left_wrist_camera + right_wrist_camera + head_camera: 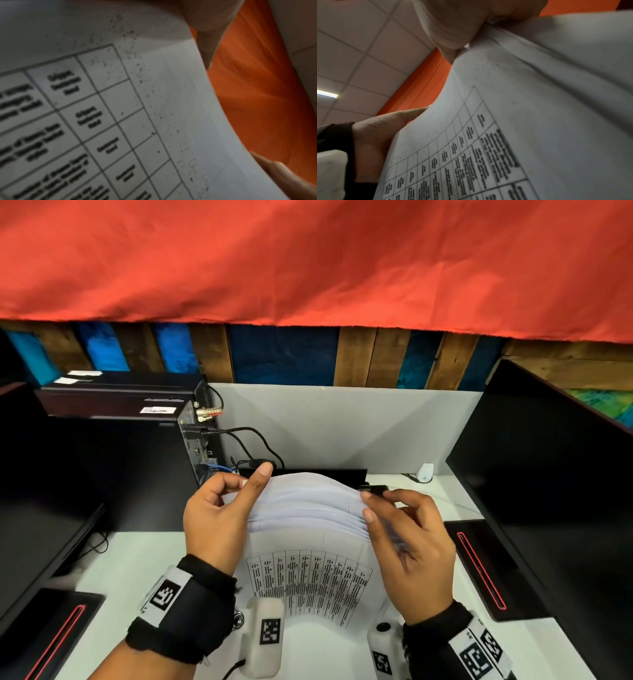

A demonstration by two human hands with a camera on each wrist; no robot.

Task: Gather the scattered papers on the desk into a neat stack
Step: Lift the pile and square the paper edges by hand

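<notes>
Head view: papers [308, 529] are held upright between both hands above the white desk [144, 556], sheets bowed and fanned, thin and matte, nearest sheet printed with a gridded table. Left edge is gripped by the left hand [219, 522], thumb raised, fingers curled behind. Right edge is pinched by the right hand [411, 546]. Open desk is seen at both sides, bounded by black monitors [548, 474]. Farther back, a grey partition [342, 422] and wrinkled red cloth [308, 258] are seen.
</notes>
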